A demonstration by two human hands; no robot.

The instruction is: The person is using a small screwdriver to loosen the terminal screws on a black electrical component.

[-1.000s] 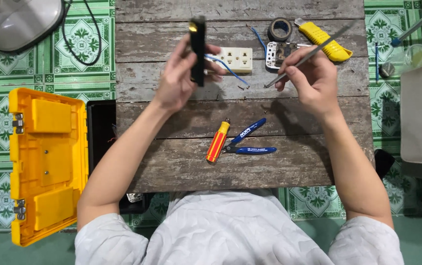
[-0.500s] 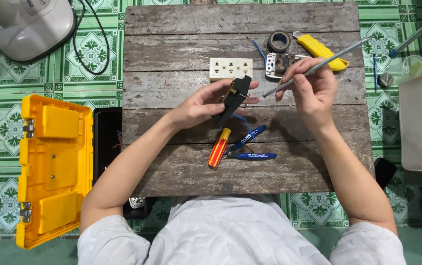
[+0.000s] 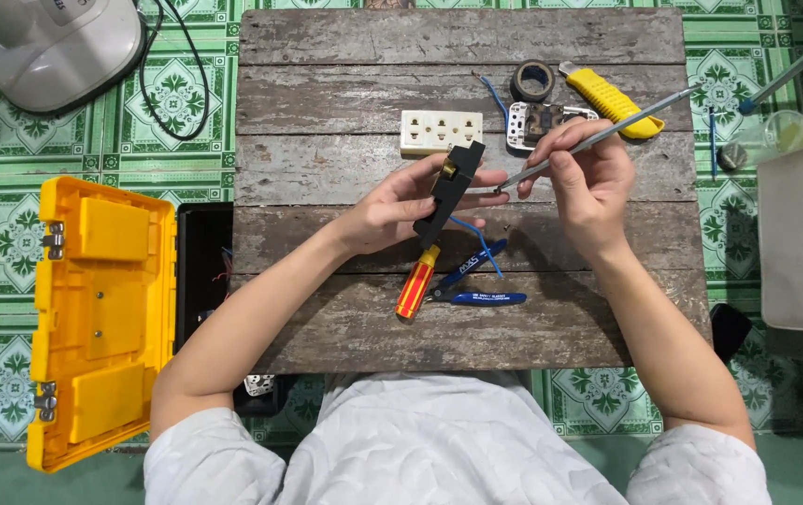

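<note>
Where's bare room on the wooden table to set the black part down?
The table's top plank is bare left of the tape roll, as is the left side beside the white socket. The near plank is bare right of the blue pliers. The top right, around the yellow knife, is crowded.

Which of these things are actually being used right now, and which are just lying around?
In use:
- black part, held in the left hand
- thin grey tool, held in the right hand, its tip at the black part

Lying about:
- white socket
- tape roll
- yellow knife
- red screwdriver
- blue cutters
- yellow toolbox, open on the floor
</note>
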